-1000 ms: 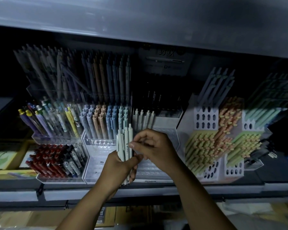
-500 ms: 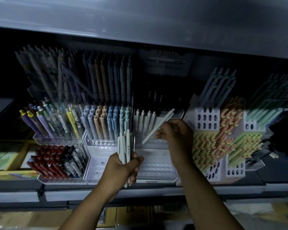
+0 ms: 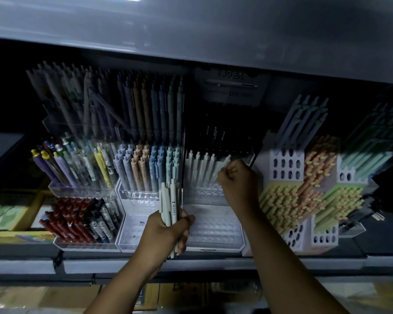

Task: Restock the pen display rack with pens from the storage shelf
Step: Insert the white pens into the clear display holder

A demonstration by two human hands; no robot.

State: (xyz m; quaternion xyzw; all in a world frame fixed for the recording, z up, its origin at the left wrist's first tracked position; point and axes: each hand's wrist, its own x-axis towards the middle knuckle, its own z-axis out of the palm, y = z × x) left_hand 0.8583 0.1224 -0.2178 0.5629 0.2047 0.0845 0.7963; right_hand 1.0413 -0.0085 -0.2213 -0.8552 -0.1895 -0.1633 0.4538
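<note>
My left hand (image 3: 168, 230) grips a bundle of pale pens (image 3: 171, 202), upright, in front of the clear stepped pen rack (image 3: 213, 225). My right hand (image 3: 238, 177) is closed on one white pen (image 3: 225, 162) at the rack's back row, to the right of several white pens (image 3: 200, 166) that stand there. The pen's lower end is hidden behind my fingers. The rack's front rows of holes are bare.
Left of the rack stand trays of pastel pens (image 3: 145, 166), mixed coloured pens (image 3: 77, 164) and red and white pens (image 3: 77, 220). White holed holders with yellow, orange and green pens (image 3: 304, 189) stand at the right. A grey shelf (image 3: 191, 30) overhangs everything.
My right hand took one white pen from the bundle in my left hand and carried it up and right to the rack's back row. My left hand stayed put.
</note>
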